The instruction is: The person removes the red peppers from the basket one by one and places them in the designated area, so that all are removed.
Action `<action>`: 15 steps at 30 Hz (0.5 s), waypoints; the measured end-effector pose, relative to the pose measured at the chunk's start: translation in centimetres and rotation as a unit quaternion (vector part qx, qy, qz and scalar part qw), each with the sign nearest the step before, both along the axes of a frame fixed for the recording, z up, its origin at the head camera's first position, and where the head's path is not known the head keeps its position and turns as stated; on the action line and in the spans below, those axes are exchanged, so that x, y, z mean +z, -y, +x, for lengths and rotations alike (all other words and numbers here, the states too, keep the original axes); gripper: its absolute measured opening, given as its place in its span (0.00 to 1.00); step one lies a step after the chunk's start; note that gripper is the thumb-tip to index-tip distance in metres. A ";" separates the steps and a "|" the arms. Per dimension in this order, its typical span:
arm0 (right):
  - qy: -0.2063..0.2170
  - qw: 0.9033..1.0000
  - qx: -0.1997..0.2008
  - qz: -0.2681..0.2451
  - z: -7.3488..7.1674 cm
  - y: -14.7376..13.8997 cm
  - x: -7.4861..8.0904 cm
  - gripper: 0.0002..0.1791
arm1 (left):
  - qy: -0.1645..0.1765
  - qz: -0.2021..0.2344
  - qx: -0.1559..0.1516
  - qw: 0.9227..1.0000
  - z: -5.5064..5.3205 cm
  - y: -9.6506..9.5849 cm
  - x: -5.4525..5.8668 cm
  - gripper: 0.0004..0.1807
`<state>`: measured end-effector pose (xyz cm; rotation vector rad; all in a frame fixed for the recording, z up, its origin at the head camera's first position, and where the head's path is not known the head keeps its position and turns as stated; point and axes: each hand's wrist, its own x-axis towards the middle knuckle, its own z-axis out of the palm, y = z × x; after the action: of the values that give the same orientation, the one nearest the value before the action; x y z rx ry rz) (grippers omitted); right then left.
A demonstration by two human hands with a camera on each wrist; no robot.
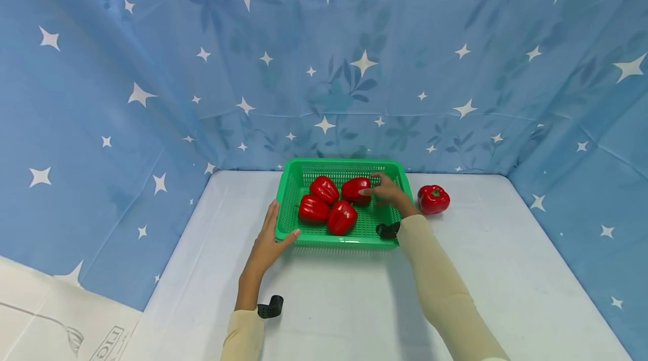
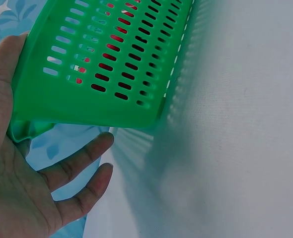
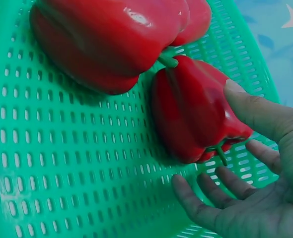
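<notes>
Several red bell peppers lie in a green basket (image 1: 344,241). My right hand (image 1: 387,189) reaches into it from the right, beside the rightmost pepper (image 1: 356,190). Seen from the right wrist, the thumb tip meets this pepper's (image 3: 191,109) side, while the other fingers (image 3: 193,201) spread apart below its stem. A larger-looking pepper (image 3: 102,44) lies close by. With fingers extended, my left hand (image 1: 265,243) spans the basket's front left corner. In the left wrist view, the thumb lies against the rim and two fingers (image 2: 79,158) stretch free of the basket wall (image 2: 87,106).
Outside the basket, one more red pepper (image 1: 433,199) rests to its right on the white table (image 1: 344,305). A blue star-patterned curtain (image 1: 324,68) hangs behind and at both sides. Small black devices (image 1: 270,306) are worn on the wrists.
</notes>
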<state>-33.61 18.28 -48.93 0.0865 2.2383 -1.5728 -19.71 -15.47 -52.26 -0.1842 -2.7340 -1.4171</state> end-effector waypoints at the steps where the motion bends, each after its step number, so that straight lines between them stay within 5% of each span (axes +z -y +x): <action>1: 0.002 1.000 0.001 -0.002 -0.1 0.1 -0.1 0.44 | -0.001 0.000 0.000 1.000 0.0 0.0 0.0 0.53; 15: 0.016 0.999 -0.007 -0.027 -0.2 0.8 -0.9 0.44 | 0.003 0.015 -0.001 1.000 -0.1 -0.1 -0.1 0.53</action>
<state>-33.81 17.52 -49.87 0.1124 2.1743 -1.6264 -19.77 -15.34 -52.39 -0.1819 -2.7153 -1.4608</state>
